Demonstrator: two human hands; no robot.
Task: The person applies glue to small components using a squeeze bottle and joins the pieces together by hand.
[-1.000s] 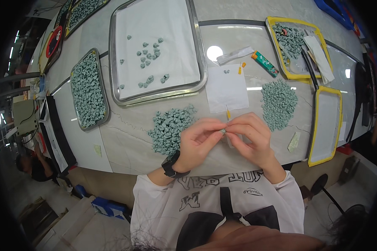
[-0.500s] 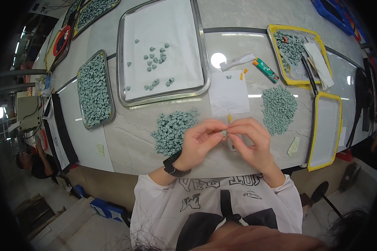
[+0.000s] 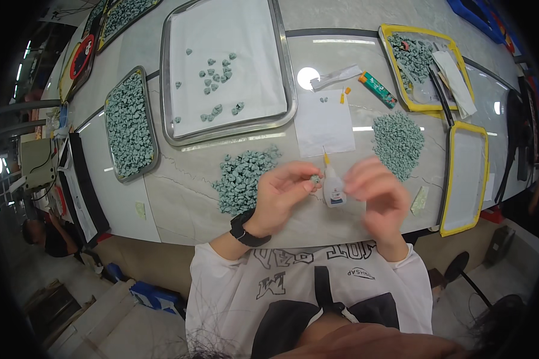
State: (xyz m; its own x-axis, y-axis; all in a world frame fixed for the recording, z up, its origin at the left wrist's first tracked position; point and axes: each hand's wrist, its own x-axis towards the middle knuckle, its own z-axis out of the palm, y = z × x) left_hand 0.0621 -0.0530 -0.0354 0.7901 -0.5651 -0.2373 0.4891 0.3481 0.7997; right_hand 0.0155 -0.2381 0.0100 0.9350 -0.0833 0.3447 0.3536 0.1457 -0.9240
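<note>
I pinch a small grey-green piece [image 3: 315,178] between the thumb and forefinger tips of my left hand [image 3: 281,194], just above the near edge of the marble table [image 3: 179,191]. A small glue bottle [image 3: 333,186] with a yellow nozzle stands upright just to the right of the piece, between my two hands. My right hand [image 3: 374,190] is beside the bottle, fingers curled; it is blurred, and I cannot tell whether it grips the bottle or is merely next to it. My left wrist carries a black watch [image 3: 245,228].

Left of my left hand lies a loose heap of grey-green pieces [image 3: 241,178] directly on the table. A second heap [image 3: 397,142] lies to the right, beyond my right hand. A white paper sheet [image 3: 324,121] lies beyond the bottle, with two pieces and a small orange cap on its far end. Beyond it lie a green lighter [image 3: 377,89] and a clear plastic bag [image 3: 336,76].

Further out, a large steel tray [image 3: 284,72] lined in white holds scattered pieces. A smaller steel tray [image 3: 129,124] to its left is full of them. On the right, a yellow-rimmed tray [image 3: 466,173] lies near the table edge, and another yellow-rimmed tray [image 3: 389,45] beyond it holds pieces and tools.
</note>
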